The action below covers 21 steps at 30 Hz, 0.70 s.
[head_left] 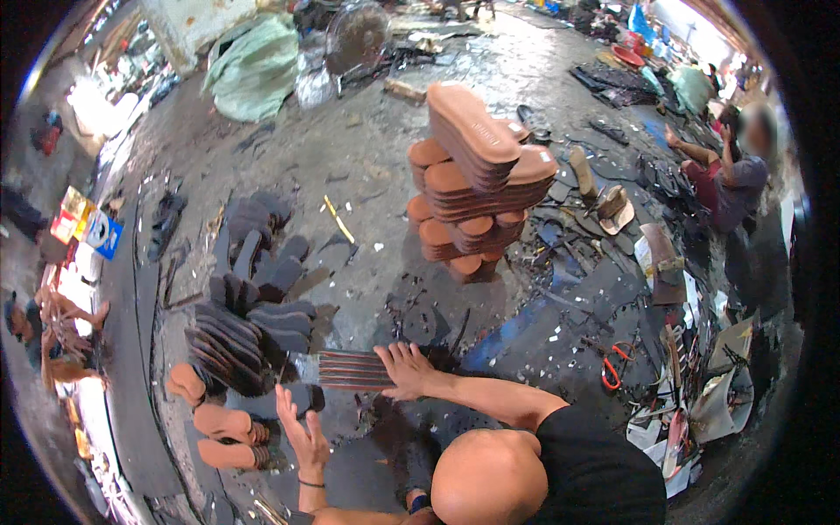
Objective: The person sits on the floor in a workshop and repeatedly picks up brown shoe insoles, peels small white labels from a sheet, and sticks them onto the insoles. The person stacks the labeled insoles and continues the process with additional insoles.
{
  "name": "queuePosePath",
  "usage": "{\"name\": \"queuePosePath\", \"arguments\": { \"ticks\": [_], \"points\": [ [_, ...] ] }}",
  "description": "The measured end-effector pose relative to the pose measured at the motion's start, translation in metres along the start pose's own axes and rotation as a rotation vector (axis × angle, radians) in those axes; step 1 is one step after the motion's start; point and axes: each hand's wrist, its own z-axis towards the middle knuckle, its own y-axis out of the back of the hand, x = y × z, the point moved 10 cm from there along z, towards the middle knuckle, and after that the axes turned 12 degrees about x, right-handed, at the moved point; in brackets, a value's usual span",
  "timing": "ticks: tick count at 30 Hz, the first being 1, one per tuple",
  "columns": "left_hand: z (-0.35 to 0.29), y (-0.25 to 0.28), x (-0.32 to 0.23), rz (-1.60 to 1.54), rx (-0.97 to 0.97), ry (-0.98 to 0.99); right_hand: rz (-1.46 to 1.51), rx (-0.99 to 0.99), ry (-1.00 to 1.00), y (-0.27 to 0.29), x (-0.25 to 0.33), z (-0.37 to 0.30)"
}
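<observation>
My right hand (406, 371) rests on the right end of a stack of shoe soles (353, 370), its fingers curled over the edge. The soles lie edge-on, showing dark layers split by thin reddish lines. Left of the stack, my left hand (304, 440) is raised with its fingers apart and nothing in it; a dark band circles the wrist. A dark sole (306, 397) lies just beyond its fingers. Brown insoles (229, 423) sit in small stacks left of that hand. Farther off is a heap of dark soles (224, 343), some leaning over each other.
A tall crisscross pile of brown insoles (468, 188) stands ahead on the floor. Orange-handled scissors (615, 367) lie to the right among scraps. A yellow strip (339, 219) lies beyond the dark soles. Another person (739, 188) sits at the far right. A pale green sack (254, 74) stands at the back.
</observation>
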Motion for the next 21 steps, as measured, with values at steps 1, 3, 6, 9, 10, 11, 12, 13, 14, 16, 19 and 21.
{"name": "queuePosePath", "arguments": {
  "ticks": [1,3,6,9,10,11,12,13,14,16,19,21],
  "points": [
    [-0.007,-0.005,-0.004,0.046,0.024,-0.006,0.11,0.018,-0.01,0.013,0.003,-0.012],
    [-0.016,-0.006,0.002,0.022,0.022,0.023,0.301,-0.089,0.035,0.061,0.013,-0.039],
    [-0.04,0.005,0.037,-0.124,-0.049,0.168,0.873,-0.269,0.407,0.234,0.032,-0.111],
    [-0.058,0.014,0.086,-0.143,-0.117,0.229,0.761,-0.566,0.192,0.351,-0.064,-0.178],
    [-0.07,0.047,0.094,-0.077,-0.164,0.258,1.009,-0.546,0.366,0.388,-0.065,-0.175],
    [-0.067,0.035,0.092,-0.113,-0.153,0.274,1.061,-0.62,0.219,0.414,-0.118,-0.183],
    [-0.059,0.008,0.088,-0.175,-0.113,0.288,0.953,-0.662,-0.024,0.441,-0.167,-0.202],
    [-0.063,0.015,0.083,-0.161,-0.118,0.316,0.98,-0.551,-0.113,0.443,-0.174,-0.193],
    [-0.064,0.011,0.077,-0.173,-0.108,0.325,1.034,-0.513,-0.183,0.44,-0.207,-0.187],
    [-0.065,-0.004,0.07,-0.212,-0.077,0.34,1.122,-0.431,-0.33,0.42,-0.287,-0.166],
    [-0.08,0.01,0.06,-0.211,-0.081,0.356,1.251,-0.362,-0.346,0.386,-0.285,-0.131],
    [-0.086,0.016,0.051,-0.227,-0.078,0.345,1.319,-0.295,-0.282,0.373,-0.3,-0.113]
  ]
}}
